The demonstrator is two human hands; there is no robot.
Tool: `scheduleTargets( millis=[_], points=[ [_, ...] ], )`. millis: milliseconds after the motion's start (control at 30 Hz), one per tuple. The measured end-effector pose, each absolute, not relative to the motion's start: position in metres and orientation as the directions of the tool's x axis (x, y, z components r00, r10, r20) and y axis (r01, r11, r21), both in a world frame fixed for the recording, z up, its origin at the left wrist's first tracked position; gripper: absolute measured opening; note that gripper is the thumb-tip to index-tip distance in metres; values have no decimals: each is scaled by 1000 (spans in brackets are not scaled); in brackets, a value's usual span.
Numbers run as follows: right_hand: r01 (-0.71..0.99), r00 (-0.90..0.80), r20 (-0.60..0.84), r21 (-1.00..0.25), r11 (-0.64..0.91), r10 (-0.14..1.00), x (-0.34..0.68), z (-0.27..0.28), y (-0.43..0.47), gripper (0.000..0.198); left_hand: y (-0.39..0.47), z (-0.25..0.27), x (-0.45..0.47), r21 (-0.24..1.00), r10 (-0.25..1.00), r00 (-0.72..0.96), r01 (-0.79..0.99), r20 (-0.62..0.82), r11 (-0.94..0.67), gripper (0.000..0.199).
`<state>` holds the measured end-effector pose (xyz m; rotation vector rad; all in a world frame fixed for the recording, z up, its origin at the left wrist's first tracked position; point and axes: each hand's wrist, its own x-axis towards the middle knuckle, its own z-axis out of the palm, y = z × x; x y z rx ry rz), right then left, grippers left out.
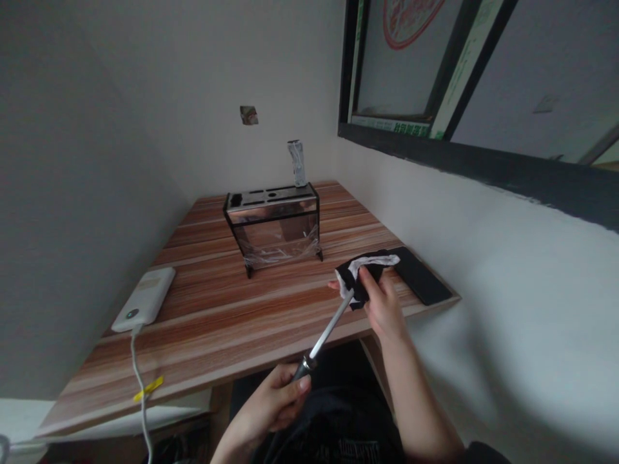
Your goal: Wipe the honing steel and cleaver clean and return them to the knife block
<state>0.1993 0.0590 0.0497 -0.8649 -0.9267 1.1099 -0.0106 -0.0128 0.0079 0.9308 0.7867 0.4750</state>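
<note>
In my left hand is a sharpening steel, gripped by its dark handle near the table's front edge. Its slim silver rod slants up and to the right. My right hand pinches a black and white cloth around the far end of the rod, so the tip is hidden. Behind the hands a knife block with clear sides, a dark frame and a slotted top stands on the table, with crumpled plastic film about its lower part. A grey, wrapped-looking object stands upright at its top right.
A black phone-like slab lies by the right wall. On the left of the wood-grain table lies a white power bank; its cable runs over the front edge past a yellow strip. A dark-framed window is at right.
</note>
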Motion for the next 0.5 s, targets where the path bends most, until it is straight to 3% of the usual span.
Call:
scheduleTargets(
  millis=[233,367,500],
  points=[
    [-379,274,228,-867,323,934,207,71,68,33,-13,0,-11,870,685,631,-33,-363,491,50],
    [-329,320,220,-886,326,922,199,78,71,36,-12,-1,-5,917,785,532,-38,-317,397,46],
    [-281,370,229,-896,344,900,187,77,72,35,-13,1,-4,962,858,440,76,-267,261,43]
  ],
)
